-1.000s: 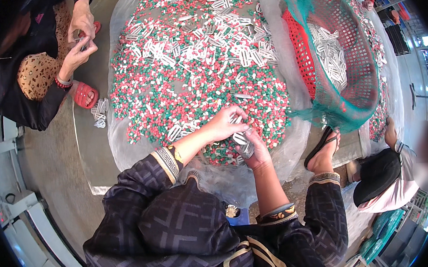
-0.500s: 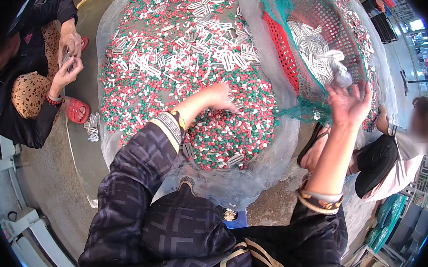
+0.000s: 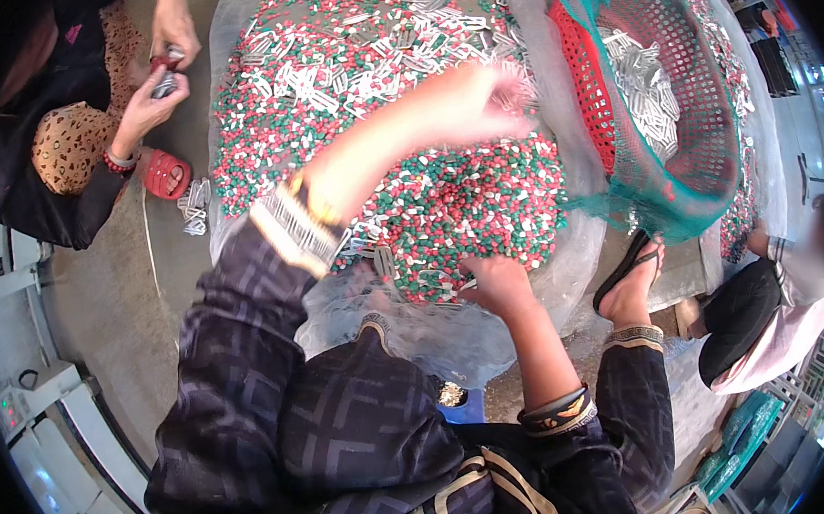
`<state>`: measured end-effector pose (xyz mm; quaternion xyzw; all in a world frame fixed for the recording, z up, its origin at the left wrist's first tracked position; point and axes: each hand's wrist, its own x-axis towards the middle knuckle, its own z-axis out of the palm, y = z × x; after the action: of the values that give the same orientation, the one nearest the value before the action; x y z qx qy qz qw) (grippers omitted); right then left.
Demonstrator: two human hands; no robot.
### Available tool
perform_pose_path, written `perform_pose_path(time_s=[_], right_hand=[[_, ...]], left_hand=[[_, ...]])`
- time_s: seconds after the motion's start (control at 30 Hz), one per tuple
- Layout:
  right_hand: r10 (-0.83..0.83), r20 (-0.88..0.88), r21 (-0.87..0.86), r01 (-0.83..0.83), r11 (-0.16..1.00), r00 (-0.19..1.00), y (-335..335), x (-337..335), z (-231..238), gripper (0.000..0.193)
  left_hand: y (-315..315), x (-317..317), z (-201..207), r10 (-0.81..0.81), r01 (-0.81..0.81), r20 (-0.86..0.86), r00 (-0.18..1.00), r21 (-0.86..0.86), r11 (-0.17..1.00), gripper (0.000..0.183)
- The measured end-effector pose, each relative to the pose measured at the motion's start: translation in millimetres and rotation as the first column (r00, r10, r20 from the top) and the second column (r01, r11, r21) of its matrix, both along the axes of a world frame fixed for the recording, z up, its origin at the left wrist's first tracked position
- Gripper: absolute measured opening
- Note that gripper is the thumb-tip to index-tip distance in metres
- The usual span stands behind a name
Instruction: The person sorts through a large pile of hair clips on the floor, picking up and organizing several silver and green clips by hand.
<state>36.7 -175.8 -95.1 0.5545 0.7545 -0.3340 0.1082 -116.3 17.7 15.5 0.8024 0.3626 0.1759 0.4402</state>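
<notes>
A wide heap of small red, green and white capsule-like pieces [image 3: 465, 191] lies in front of me on clear plastic sheeting. Many pale slotted strips [image 3: 309, 83] are scattered over it, most of them toward the far side. My left hand [image 3: 508, 97] reaches across to the heap's right side, its fingers smeared by motion. At the heap's near edge, my right hand [image 3: 498, 282] is lowered with curled fingers; a pale edge shows at the fingertips, too small to name. To the right, a tilted red perforated basket [image 3: 584, 87] draped with green netting [image 3: 690, 201] holds a pile of the strips [image 3: 644, 93].
On the left a seated person's hands [image 3: 159, 88] hold strips; a few more strips [image 3: 195, 207] lie beside a red sandal [image 3: 166, 174]. Another person [image 3: 770, 318] crouches at right. My sandalled foot [image 3: 631, 280] is beside the sheeting, and a blue container [image 3: 461, 406] stands below.
My right hand has moved from above the basket, where it was spread open, down left to the heap's near edge. My left hand has swung farther up and right. The view has shifted slightly.
</notes>
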Motion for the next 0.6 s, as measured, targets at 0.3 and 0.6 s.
perform_pose_path(time_s=[0.3, 0.6], right_hand=[[-0.115, -0.016, 0.113, 0.116, 0.987, 0.993, -15.8, 3.2, -28.3, 0.019], [-0.741, -0.491, -0.206, 0.766, 0.610, 0.458, 22.7, 23.7, -13.1, 0.019]], left_hand=[[-165.9, -90.5, -116.7, 0.507, -0.666, -0.573, 0.643, -0.092, 0.741, 0.053], [-119.9, -41.6, -105.6, 0.430, -0.416, 0.036, 0.902, -0.191, 0.889, 0.041]])
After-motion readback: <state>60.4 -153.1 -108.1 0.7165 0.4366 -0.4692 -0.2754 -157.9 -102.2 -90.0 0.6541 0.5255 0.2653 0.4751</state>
